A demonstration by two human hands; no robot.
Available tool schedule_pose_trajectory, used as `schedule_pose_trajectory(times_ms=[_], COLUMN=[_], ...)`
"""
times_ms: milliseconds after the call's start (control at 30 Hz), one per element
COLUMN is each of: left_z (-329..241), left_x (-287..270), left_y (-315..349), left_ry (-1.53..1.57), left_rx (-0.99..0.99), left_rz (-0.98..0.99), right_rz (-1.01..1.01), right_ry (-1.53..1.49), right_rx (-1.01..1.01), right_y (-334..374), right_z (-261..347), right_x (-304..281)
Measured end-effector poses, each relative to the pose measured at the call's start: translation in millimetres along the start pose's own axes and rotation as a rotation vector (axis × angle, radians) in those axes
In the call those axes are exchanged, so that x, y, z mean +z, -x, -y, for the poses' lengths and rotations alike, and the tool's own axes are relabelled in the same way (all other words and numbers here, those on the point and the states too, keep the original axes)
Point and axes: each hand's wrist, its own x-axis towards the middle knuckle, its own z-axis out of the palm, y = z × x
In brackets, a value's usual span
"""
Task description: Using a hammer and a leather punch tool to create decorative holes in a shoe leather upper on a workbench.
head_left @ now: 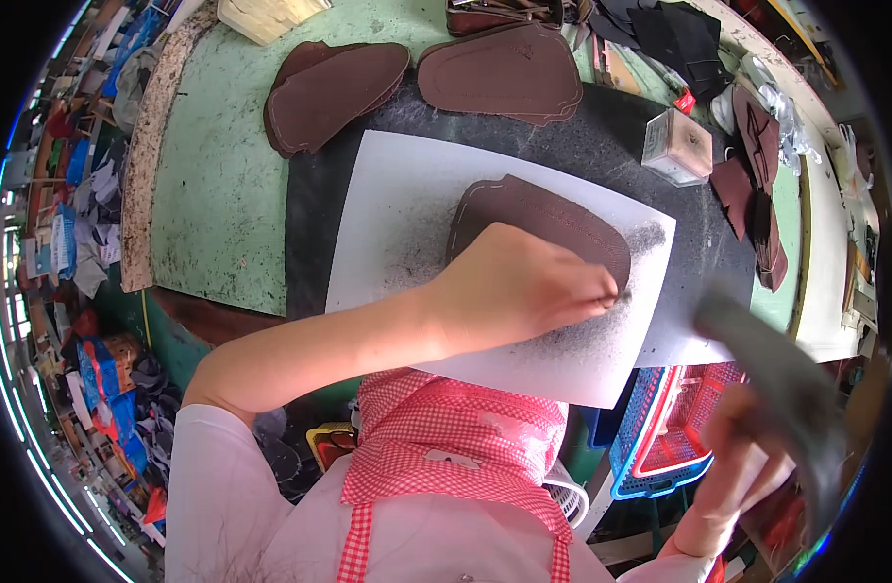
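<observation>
My left hand rests over a dark brown leather piece with a pale dashed line near its edge. Its fingers are pinched together at the piece's right end, where a small dark tip shows; what they hold is mostly hidden. Under the leather lies a white sheet speckled with black marks. At the right, my right hand is closed on a dark hammer, raised off the table and blurred by motion. The hammer is apart from the leather.
Stacked brown leather pieces and another stack lie beyond the black mat. A small clear box stands at the right, near leather scraps. Blue and red baskets sit below the table's edge.
</observation>
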Motion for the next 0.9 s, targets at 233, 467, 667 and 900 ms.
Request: schedule_pose_trajectory(times_ms=[233,467,667,900], left_z=[11.7,0.6,6.3,16.5], left_x=[-1.1,-12.6,-14.0,-7.5], left_y=[-1.3,4.0,-2.5,15.9], left_ry=[0.422,0.056,0.347,0.433], left_rx=[-0.202,-0.096,-0.257,-0.276], left_rz=[-0.023,0.079,0.120,0.024], right_rz=[0.761,0.267,1.102,0.196], right_ry=[-0.567,-0.137,-0.647,-0.148], right_rx=[0.131,0.132,-0.047,-0.012], right_y=[-42.5,-5.8,-65.1,-5.6], right_z=[-14.7,23.5,-18.9,13.1], right_x=[-64.5,23.0,-59.6,23.6])
